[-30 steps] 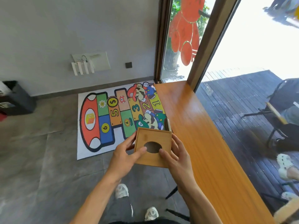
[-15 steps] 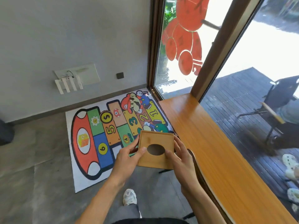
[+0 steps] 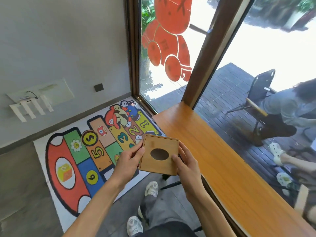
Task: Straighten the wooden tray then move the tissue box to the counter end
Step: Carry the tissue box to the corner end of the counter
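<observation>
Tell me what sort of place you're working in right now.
Probably a cafe or shop front: a long orange-brown wooden counter runs along floor-to-ceiling windows facing a dark outdoor deck where people sit, and a colourful hopscotch floor mat lies inside.

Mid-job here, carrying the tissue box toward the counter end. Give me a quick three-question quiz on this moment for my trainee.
1. True or false: the wooden tissue box already rests on the counter.
2. Which hands grip the box? A) left only B) right only C) both
3. Fill in: the opening in the box's top face is ____ in shape.

Key:
1. False. It is held in the air, beside the counter's near edge, over the floor mat.
2. C. The left hand holds the left side and the right hand holds the right side.
3. Oval.
</observation>
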